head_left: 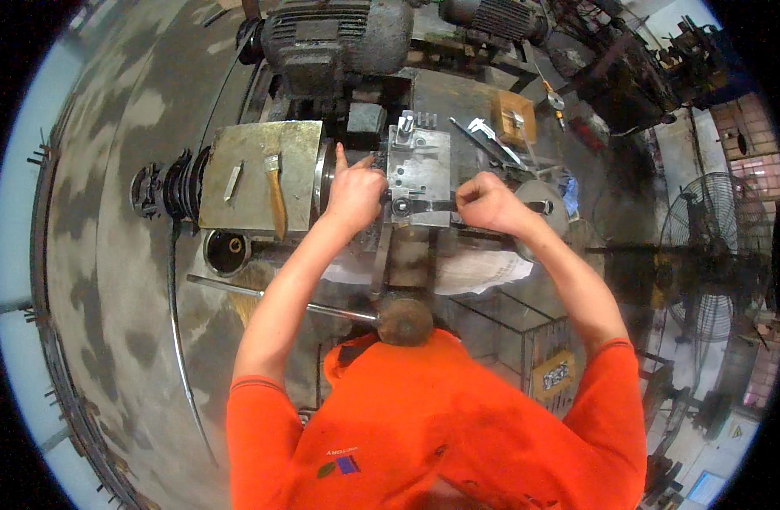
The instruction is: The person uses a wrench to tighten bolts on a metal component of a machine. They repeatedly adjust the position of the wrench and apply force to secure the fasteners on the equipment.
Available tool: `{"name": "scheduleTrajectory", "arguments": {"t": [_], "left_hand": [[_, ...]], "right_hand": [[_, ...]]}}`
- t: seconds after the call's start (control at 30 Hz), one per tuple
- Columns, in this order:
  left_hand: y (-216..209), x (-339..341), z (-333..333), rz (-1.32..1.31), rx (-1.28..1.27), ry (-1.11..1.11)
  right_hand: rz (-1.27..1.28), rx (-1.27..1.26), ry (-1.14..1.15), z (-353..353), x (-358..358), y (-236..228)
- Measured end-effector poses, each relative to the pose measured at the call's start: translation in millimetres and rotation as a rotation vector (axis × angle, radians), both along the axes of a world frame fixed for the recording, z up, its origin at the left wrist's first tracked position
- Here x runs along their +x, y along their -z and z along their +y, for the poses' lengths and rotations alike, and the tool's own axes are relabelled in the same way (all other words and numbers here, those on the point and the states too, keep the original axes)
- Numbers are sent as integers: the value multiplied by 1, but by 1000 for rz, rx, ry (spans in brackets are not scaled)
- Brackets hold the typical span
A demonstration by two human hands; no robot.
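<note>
My left hand (356, 189) is between the machine's spindle end (327, 170) and a grey steel fixture plate (420, 161) with holes and bolts. Its index finger points away from me while the other fingers are curled, their tips hidden against the fixture's left side. At the plate's near right edge, my right hand (488, 202) is closed in a pinch; whatever is between its fingertips is too small or hidden. A bolt (405, 129) stands up at the far end of the plate, and a round bolt head (401, 206) shows near its close corner.
On the metal housing (237, 144) left lie a wooden-handled brush (276, 200) and a small bar. A long lever (322, 308) crosses close to my body. Calipers (496, 140) and an open box (516, 117) are at right. A large motor (339, 38) stands behind, a fan (704, 221) far right.
</note>
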State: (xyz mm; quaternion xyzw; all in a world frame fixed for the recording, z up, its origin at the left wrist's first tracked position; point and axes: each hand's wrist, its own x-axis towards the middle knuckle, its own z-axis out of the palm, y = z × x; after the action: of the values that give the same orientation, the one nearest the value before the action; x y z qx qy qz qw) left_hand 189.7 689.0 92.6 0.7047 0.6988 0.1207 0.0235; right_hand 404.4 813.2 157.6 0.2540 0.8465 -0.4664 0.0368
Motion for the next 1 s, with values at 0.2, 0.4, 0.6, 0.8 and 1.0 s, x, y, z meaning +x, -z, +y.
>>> {"name": "scheduleTrajectory", "arguments": {"t": [0.2, 0.4, 0.6, 0.8, 1.0], "left_hand": [[-1, 1, 0, 6, -26, -10], [-2, 1, 0, 4, -40, -13], [-2, 2, 0, -27, 20, -5], [-4, 1, 2, 6, -56, 4], [-2, 1, 1, 4, -47, -5]], "right_hand": [[-100, 39, -15, 17, -14, -2], [-157, 26, -42, 24, -30, -14], [-158, 227, -138, 31, -46, -15], [-26, 219, -225, 41, -36, 5], [-101, -51, 37, 3, -5, -3]]}}
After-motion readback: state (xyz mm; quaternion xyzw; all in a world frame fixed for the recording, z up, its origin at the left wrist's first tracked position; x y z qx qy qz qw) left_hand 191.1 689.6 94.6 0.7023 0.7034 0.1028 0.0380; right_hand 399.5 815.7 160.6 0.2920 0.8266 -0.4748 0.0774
